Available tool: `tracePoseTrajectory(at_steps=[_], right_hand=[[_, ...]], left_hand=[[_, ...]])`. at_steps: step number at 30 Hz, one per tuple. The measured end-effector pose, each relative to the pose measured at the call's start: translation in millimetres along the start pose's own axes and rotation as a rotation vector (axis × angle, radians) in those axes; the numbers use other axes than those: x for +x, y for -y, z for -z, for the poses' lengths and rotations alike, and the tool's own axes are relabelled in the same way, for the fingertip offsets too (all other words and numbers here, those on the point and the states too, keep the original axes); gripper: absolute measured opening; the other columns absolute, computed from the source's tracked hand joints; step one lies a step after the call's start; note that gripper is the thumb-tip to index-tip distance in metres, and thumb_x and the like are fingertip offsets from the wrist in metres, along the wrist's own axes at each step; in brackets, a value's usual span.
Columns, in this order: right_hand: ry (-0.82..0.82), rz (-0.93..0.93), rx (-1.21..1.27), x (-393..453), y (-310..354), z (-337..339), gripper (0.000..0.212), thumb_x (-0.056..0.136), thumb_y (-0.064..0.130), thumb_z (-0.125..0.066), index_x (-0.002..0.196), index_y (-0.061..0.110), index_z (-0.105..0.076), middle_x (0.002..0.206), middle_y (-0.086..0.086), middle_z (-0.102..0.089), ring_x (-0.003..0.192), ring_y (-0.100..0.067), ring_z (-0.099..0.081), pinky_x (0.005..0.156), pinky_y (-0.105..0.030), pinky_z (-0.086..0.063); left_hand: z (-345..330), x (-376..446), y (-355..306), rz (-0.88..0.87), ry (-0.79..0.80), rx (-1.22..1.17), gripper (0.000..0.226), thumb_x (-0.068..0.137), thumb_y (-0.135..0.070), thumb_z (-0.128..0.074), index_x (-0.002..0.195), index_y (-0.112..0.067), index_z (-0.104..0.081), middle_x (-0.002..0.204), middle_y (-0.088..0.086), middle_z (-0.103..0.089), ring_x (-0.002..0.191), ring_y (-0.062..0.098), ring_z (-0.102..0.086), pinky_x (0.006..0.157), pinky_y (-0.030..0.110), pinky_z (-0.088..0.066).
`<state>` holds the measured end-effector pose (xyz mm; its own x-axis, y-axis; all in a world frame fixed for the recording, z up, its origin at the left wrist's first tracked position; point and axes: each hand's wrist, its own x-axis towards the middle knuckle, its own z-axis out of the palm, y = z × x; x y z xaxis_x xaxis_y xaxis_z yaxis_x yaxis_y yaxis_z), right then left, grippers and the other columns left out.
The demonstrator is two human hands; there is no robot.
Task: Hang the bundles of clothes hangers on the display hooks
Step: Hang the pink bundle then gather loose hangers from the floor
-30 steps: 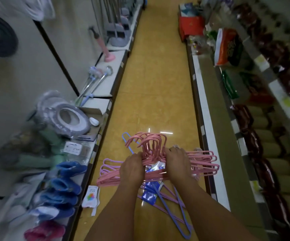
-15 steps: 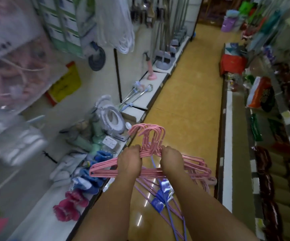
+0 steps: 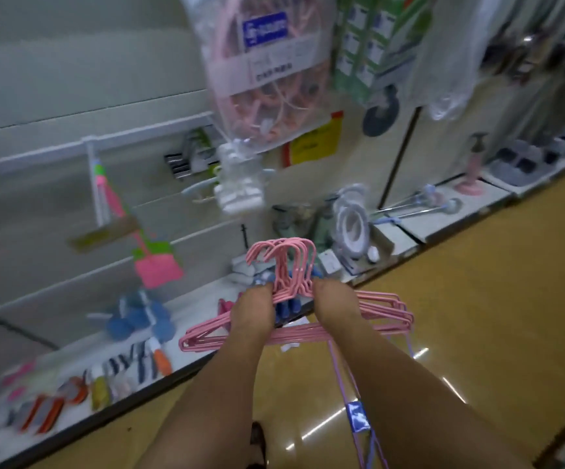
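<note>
Two bare hands share the load here: the left hand [image 3: 253, 311] and the right hand [image 3: 334, 308] each wrap their fingers round the bundle of pink wire clothes hangers [image 3: 294, 328], one on either side of the hook necks. The bundle sits flat-ish out in front, hooks pointing up and away toward the wall, shoulders spreading left and right past both wrists. Under the right forearm a second lot, thin purple wire hangers with a blue paper label [image 3: 359, 416], dangles down over the shiny yellow floor [image 3: 477, 316]; can't really tell which hand has those.

Just past the hands runs the low white shelf ledge [image 3: 186, 362] with blurry slippers and sponges on it, plus a white plastic toilet seat in clear wrap [image 3: 352, 228] further right. Behind that is the pale slatted wall panel [image 3: 54, 184], with a pink and green dustpan-and-brush set [image 3: 154, 262] hanging on it. Highest up hangs a clear plastic bag of pink clip hangers [image 3: 264, 72].
</note>
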<state>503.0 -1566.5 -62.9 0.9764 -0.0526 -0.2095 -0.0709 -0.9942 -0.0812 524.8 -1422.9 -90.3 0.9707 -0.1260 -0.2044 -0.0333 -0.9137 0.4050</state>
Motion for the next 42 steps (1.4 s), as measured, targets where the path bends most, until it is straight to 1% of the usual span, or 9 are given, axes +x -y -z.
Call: tracePoseTrajectory(at_steps=[2, 6, 10, 17, 21, 26, 32, 39, 42], right_hand=[[0.038, 0.1, -0.014, -3.4, 27.6, -2.8, 0.031, 0.094, 0.012, -0.046, 0.124, 0.008, -0.052, 0.123, -0.012, -0.062, 0.114, -0.028, -0.06, 0.09, -0.035, -0.047], [0.07, 0.248, -0.049, -15.3, 87.4, -9.0, 0.029, 0.095, 0.009, -0.044, 0.123, 0.008, -0.051, 0.122, -0.012, -0.061, 0.112, -0.03, -0.06, 0.088, -0.037, -0.048], [0.039, 0.415, -0.1, -32.9, 145.9, -12.3, 0.031, 0.095, 0.004, -0.038, 0.123, 0.008, -0.05, 0.125, -0.013, -0.058, 0.115, -0.03, -0.057, 0.092, -0.038, -0.045], [-0.002, 0.628, -0.163, -79.3, 262.5, -19.8, 0.034, 0.093, 0.004, -0.041, 0.126, 0.009, -0.048, 0.122, -0.012, -0.059, 0.113, -0.03, -0.058, 0.091, -0.035, -0.044], [0.022, 0.723, -0.152, -119.5, 331.6, -28.7, 0.035, 0.094, 0.009, -0.046, 0.13, 0.007, -0.047, 0.121, -0.013, -0.061, 0.113, -0.031, -0.059, 0.091, -0.036, -0.046], [0.012, 0.809, -0.163, -176.4, 422.2, -42.2, 0.034, 0.093, 0.002, -0.043, 0.127, 0.006, -0.048, 0.123, -0.014, -0.058, 0.112, -0.032, -0.058, 0.088, -0.038, -0.047], [-0.029, 0.947, -0.199, -225.7, 514.3, -58.7, 0.035, 0.092, 0.005, -0.042, 0.127, 0.008, -0.046, 0.125, -0.013, -0.055, 0.116, -0.03, -0.054, 0.092, -0.036, -0.042], [-0.04, 1.042, -0.253, -250.0, 588.4, -70.5, 0.037, 0.092, 0.007, -0.042, 0.128, 0.01, -0.046, 0.126, -0.014, -0.053, 0.118, -0.031, -0.051, 0.093, -0.037, -0.041], [-0.025, 1.055, -0.23, -251.6, 619.6, -75.9, 0.036, 0.09, 0.008, -0.047, 0.126, 0.011, -0.048, 0.123, -0.013, -0.056, 0.115, -0.032, -0.052, 0.091, -0.037, -0.042]], left_hand=[[10.7, -21.1, 23.8, 0.06, -0.027, 0.057, 0.033, 0.093, -0.012, -0.04, 0.122, -0.018, -0.053, 0.118, 0.012, -0.062, 0.111, 0.031, -0.057, 0.09, 0.035, -0.043], [30.2, -62.3, 73.0, 0.201, -0.077, 0.098, 0.032, 0.092, -0.005, -0.038, 0.118, -0.013, -0.054, 0.114, 0.013, -0.061, 0.106, 0.033, -0.058, 0.077, 0.033, -0.043], [50.4, -102.8, 122.6, 0.341, -0.153, 0.062, 0.035, 0.089, -0.002, -0.039, 0.118, -0.015, -0.056, 0.111, 0.014, -0.064, 0.103, 0.033, -0.06, 0.08, 0.036, -0.046], [87.4, -185.6, 211.6, 0.511, -0.268, 0.042, 0.034, 0.09, -0.002, -0.039, 0.12, -0.013, -0.052, 0.115, 0.013, -0.063, 0.11, 0.032, -0.058, 0.081, 0.038, -0.046], [108.0, -237.6, 269.2, 0.6, -0.294, 0.051, 0.035, 0.089, 0.001, -0.04, 0.12, -0.012, -0.052, 0.115, 0.013, -0.062, 0.108, 0.032, -0.059, 0.082, 0.038, -0.047], [127.6, -308.4, 345.2, 0.718, -0.376, -0.004, 0.033, 0.09, 0.0, -0.04, 0.116, -0.013, -0.055, 0.112, 0.01, -0.064, 0.104, 0.03, -0.061, 0.082, 0.035, -0.047], [147.0, -378.1, 418.5, 0.806, -0.448, -0.057, 0.03, 0.089, -0.002, -0.043, 0.113, -0.014, -0.055, 0.106, 0.009, -0.066, 0.1, 0.029, -0.061, 0.079, 0.036, -0.048], [163.4, -416.9, 479.5, 0.889, -0.493, -0.057, 0.034, 0.089, -0.002, -0.042, 0.119, -0.014, -0.053, 0.111, 0.009, -0.062, 0.106, 0.028, -0.059, 0.082, 0.037, -0.048], [173.2, -421.8, 505.2, 0.909, -0.501, -0.032, 0.034, 0.09, -0.003, -0.043, 0.12, -0.014, -0.053, 0.113, 0.008, -0.061, 0.106, 0.028, -0.058, 0.082, 0.037, -0.047]])
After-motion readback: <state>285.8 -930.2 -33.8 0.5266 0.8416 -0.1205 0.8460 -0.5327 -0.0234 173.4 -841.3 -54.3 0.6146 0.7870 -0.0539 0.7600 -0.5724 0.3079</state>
